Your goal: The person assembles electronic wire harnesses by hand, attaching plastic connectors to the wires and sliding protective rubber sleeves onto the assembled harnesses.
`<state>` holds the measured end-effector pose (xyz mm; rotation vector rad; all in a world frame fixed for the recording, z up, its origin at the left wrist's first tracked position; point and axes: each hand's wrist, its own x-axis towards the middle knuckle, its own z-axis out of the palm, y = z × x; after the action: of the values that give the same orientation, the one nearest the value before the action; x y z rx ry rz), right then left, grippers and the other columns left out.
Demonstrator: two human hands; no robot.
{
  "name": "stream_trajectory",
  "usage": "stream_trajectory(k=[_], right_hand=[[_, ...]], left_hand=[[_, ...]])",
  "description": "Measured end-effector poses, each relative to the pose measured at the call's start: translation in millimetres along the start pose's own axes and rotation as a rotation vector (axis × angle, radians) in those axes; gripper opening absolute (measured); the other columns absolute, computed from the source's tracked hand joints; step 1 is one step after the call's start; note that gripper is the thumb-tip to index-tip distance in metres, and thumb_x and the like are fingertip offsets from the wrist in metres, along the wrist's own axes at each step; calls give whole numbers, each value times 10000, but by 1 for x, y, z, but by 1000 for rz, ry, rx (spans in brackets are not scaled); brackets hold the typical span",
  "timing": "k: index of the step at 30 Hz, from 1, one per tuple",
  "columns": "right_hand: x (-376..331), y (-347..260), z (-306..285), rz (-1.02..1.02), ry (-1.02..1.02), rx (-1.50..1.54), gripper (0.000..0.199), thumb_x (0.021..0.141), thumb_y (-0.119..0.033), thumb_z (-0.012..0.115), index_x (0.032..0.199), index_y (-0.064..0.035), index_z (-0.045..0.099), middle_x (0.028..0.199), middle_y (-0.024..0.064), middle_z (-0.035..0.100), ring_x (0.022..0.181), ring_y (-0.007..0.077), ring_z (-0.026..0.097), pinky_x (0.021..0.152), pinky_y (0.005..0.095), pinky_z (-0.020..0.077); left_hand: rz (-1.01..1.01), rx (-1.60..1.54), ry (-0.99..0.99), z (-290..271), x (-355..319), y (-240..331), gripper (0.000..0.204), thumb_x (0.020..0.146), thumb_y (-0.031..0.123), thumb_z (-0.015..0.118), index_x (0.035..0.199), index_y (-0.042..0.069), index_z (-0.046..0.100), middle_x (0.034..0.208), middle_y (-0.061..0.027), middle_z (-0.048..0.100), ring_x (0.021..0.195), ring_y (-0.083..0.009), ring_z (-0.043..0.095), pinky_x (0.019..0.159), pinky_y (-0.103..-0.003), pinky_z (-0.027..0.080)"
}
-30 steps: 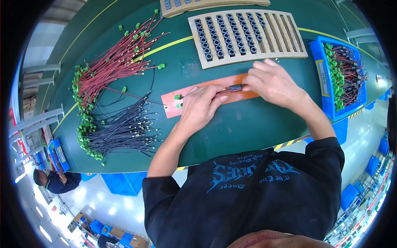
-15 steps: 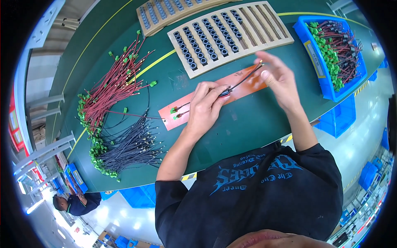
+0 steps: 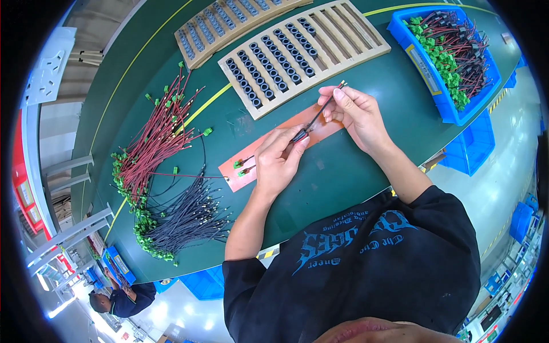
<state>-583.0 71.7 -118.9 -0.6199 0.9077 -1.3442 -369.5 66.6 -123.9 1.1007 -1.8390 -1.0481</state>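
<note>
My left hand [image 3: 279,162] pinches a small black ring on a thin wire pair [image 3: 315,119] over an orange mat [image 3: 269,150]. My right hand [image 3: 354,112] holds the far ends of those wires, lifted off the mat, with the bare tips near the edge of a tan slotted tray [image 3: 303,52]. The wires' green connectors [image 3: 240,167] lie on the mat's left end. The tray's left slots hold rows of black rings; its right slots look bare.
A heap of red wires [image 3: 153,145] and a heap of black wires [image 3: 184,219] with green connectors lie at left. A blue bin [image 3: 430,73] of finished wires stands at right. A second tan tray [image 3: 229,20] lies behind. Another person [image 3: 123,297] is at lower left.
My right hand has lifted the wire ends up off the mat toward the tray. My left hand has slid along the wires with the black ring.
</note>
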Motion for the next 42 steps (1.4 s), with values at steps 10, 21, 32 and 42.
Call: stream_trajectory(k=[10,21,32,42], right_hand=[[2,2,-3,11,45,-63,299,1054,-208,539,1150,50,654,1001,115,708,817,134,659,726,272,535],[-1,-1,0,-60,62,-146,293,1049,-217,553,1111,45,667,979,110,719,791,131,672,689,260,540],[-8,2,4,-260,37,-283,278,1058,-196,530,1069,42,674,968,116,722,921,158,668,863,305,515],[-6,-12,39,-376,-11,-85,277,1049,-200,546,1087,32,691,1007,127,743,917,146,681,841,280,504]], left_hand=[[-55,-37,-18,0,0,3,269,843,30,776,1098,-38,725,944,-104,713,827,-169,663,756,-276,530],[-18,64,-140,-9,5,14,308,869,70,754,1152,-34,694,932,-105,692,720,-165,638,652,-280,510],[-36,149,-165,-13,9,11,220,940,89,654,1144,12,624,985,-161,664,854,-355,675,735,-405,534],[84,349,-130,-55,25,54,225,928,66,652,1150,36,643,971,-153,643,816,-365,659,681,-409,532]])
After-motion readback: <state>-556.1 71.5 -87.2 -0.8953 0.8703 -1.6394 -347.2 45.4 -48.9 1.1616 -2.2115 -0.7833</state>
